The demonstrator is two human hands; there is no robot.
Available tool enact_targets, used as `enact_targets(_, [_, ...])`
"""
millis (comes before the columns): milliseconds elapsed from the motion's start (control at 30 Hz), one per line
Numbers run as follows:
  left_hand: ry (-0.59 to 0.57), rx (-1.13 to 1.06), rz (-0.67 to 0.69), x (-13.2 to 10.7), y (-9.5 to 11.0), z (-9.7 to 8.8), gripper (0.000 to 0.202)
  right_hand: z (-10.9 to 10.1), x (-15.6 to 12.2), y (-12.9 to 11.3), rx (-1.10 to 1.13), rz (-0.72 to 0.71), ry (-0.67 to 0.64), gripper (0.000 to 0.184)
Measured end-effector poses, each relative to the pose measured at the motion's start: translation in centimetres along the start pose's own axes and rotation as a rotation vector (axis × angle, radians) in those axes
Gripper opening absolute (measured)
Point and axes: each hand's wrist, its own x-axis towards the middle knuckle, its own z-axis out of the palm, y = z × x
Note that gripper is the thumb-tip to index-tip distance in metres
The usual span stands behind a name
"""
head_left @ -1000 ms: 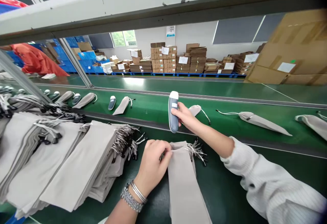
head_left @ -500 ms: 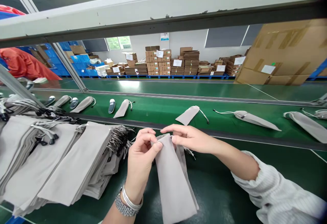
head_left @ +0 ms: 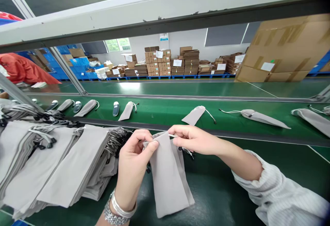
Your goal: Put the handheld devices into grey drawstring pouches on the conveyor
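Observation:
A grey drawstring pouch [head_left: 167, 178] hangs between my hands, its top edge up and its lower end over the dark green worktop. My left hand [head_left: 136, 157] pinches the pouch's top left corner between thumb and fingers. At the top right, my right hand [head_left: 193, 139] pinches the white drawstring [head_left: 173, 136] where it leaves the hem. Black cord ends dangle below the right fingers. Another layer of grey cloth shows behind the front one. To the left lie stacks of flat grey pouches [head_left: 74, 164] with bunched cords and black toggles.
Beyond the worktop, a green conveyor belt [head_left: 160, 110] carries spaced grey pouches [head_left: 194, 115] and dark handheld devices [head_left: 116, 109]. A white beam [head_left: 154, 11] crosses overhead. Cartons [head_left: 157, 62] stand along the back wall. A person in a red garment [head_left: 25, 69] is at the far left.
My hands have moved slightly left with the pouch. The right fingers have drawn away from the hem, and a short length of white drawstring now shows. Items on the belt have shifted right.

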Motion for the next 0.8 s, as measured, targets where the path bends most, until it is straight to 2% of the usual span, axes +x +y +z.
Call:
enact_targets(200, [-0.164, -0.175, -0.290, 0.3, 1.4, -0.6, 0.021, -0.3, -0.2, -0.6, 0.032, -0.032, 0.113, 0.025])
enact_targets(300, [-0.195, -0.346, -0.401, 0.5, 2.4, -1.2, 0.021, -0.8, -0.4, -0.7, 0.047, -0.070, 0.129, 0.025])
enact_targets(367, [-0.156, -0.483, -0.445, 0.7, 2.9, -2.1, 0.026, -1.5, -1.0, -0.8, 0.078, -0.097, 0.076, 0.027])
enact_targets(467, [0.002, -0.660, -0.371, 1.4, 3.6, -3.6, 0.030, -2.8, -2.3, -1.4, 0.186, -0.184, 0.076, 0.033])
enact_targets(533, [0.065, -0.713, -0.304, 1.9, 3.6, -4.0, 0.029, -3.4, -3.2, -2.0, 0.294, -0.243, 0.153, 0.035])
enact_targets(633, [0.011, -0.694, -0.242, 2.4, 2.7, -3.3, 0.032, -4.1, -3.7, -2.6, 0.477, -0.275, 0.298, 0.030])
enact_targets(733, [-0.043, -0.529, -0.182, 2.0, 0.2, -1.8, 0.032, -5.3, -3.2, -2.4, 0.555, -0.337, 0.548, 0.020])
enact_targets(800, [-0.049, -0.340, -0.154, 1.3, -2.0, -0.9, 0.027, -6.5, -2.5, -1.7, 0.488, -0.426, 0.761, 0.014])
